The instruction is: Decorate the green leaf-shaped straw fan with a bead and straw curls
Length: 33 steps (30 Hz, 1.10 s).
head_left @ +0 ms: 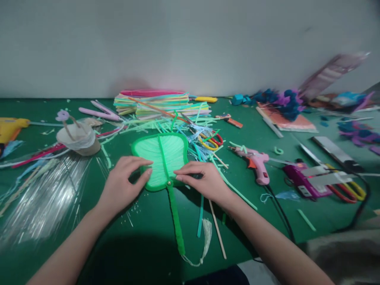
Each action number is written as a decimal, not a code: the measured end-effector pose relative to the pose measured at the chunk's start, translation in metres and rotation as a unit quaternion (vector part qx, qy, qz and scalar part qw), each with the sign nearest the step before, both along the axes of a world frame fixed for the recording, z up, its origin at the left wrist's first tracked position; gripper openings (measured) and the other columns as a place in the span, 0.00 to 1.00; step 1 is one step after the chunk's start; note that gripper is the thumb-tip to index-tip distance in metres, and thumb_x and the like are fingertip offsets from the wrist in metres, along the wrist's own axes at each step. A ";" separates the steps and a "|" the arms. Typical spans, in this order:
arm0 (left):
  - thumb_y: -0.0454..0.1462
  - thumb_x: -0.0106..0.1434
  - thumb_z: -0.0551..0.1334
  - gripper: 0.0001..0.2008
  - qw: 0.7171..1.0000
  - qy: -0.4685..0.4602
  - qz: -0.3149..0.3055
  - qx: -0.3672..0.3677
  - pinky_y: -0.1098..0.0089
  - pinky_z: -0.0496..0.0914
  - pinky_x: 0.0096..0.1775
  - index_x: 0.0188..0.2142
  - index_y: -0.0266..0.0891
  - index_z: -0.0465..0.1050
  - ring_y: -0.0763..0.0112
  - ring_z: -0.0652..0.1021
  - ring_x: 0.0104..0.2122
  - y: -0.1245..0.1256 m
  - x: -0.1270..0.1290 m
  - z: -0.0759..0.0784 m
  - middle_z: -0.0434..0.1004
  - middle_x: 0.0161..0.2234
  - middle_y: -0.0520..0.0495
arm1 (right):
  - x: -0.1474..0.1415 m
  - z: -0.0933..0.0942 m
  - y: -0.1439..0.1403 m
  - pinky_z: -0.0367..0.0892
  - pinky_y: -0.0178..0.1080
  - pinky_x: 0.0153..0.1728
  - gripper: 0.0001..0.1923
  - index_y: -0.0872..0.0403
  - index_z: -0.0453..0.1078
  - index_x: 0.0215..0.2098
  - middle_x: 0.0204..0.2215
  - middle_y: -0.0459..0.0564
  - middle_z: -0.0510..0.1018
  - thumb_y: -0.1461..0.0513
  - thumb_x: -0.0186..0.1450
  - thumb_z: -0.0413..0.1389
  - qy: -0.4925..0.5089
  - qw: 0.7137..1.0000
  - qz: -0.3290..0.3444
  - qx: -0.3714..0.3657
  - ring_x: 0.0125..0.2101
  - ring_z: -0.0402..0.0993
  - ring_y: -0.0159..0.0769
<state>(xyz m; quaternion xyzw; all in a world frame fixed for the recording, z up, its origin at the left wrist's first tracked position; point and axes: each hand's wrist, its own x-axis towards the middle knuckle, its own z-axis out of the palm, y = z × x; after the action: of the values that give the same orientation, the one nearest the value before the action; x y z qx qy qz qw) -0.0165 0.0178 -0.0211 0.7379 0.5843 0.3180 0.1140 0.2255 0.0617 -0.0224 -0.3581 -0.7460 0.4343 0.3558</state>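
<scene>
A green hand fan [148,152] is held just over the green table, its pale ribbed face towards me. Fuzzy green edging runs round it, with a green rib down the middle and a small bead at the foot of the rib. Its wrapped handle [175,217] points towards me and ends in a pale tassel [207,235]. My left hand [124,180] grips the fan's lower left side, thumb and index finger close together on the face. At the lower right side my right hand [208,180] pinches with thumb and index finger; its other fingers are partly hidden.
Pipe cleaners [151,103] lie bundled at the back, with loose cuttings and scissors [210,142] before them. To the right are a pink glue gun [258,164] with its cord, and a purple box [308,184]. A paper cup [80,138] and clear strands [53,198] occupy the left.
</scene>
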 end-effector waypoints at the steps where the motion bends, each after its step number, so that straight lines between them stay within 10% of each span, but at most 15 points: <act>1: 0.43 0.64 0.62 0.12 1.000 0.008 -0.026 0.001 0.60 0.67 0.51 0.44 0.44 0.77 0.60 0.73 0.48 -0.001 0.001 0.001 0.77 0.43 0.45 | 0.002 0.003 0.001 0.71 0.36 0.35 0.05 0.52 0.80 0.37 0.33 0.48 0.82 0.63 0.62 0.63 0.000 1.000 -0.018 -0.002 0.33 0.78 0.33; 12: 0.44 0.64 0.62 0.07 0.992 0.027 -0.119 -0.037 0.61 0.65 0.50 0.35 0.44 0.76 0.62 0.74 0.46 -0.007 0.016 -0.001 0.79 0.36 0.49 | -0.003 -0.003 -0.008 0.64 0.43 0.43 0.05 0.52 0.79 0.36 0.34 0.49 0.77 0.62 0.60 0.66 -0.181 0.968 0.043 0.168 0.39 0.69 0.39; 23: 0.49 0.67 0.54 0.19 0.985 -0.012 0.174 -0.010 0.69 0.59 0.30 0.26 0.41 0.68 0.68 0.68 0.25 0.004 -0.025 0.015 0.69 0.25 0.51 | -0.010 -0.002 -0.009 0.64 0.40 0.41 0.05 0.53 0.78 0.34 0.33 0.49 0.78 0.60 0.59 0.66 -0.118 0.984 0.020 0.129 0.39 0.71 0.39; 33: 0.44 0.61 0.65 0.06 0.995 -0.001 -0.062 -0.075 0.64 0.64 0.46 0.36 0.48 0.79 0.63 0.73 0.42 -0.006 0.014 0.003 0.79 0.37 0.51 | -0.014 -0.013 -0.008 0.63 0.38 0.40 0.03 0.52 0.78 0.33 0.31 0.47 0.78 0.62 0.60 0.65 -0.116 0.978 0.035 0.171 0.37 0.69 0.37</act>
<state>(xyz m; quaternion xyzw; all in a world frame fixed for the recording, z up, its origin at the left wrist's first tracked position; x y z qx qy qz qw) -0.0027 0.0116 -0.0179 0.7618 0.5592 0.2663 0.1897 0.2113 0.0538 -0.0352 -0.3135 -0.8574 0.2677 0.3079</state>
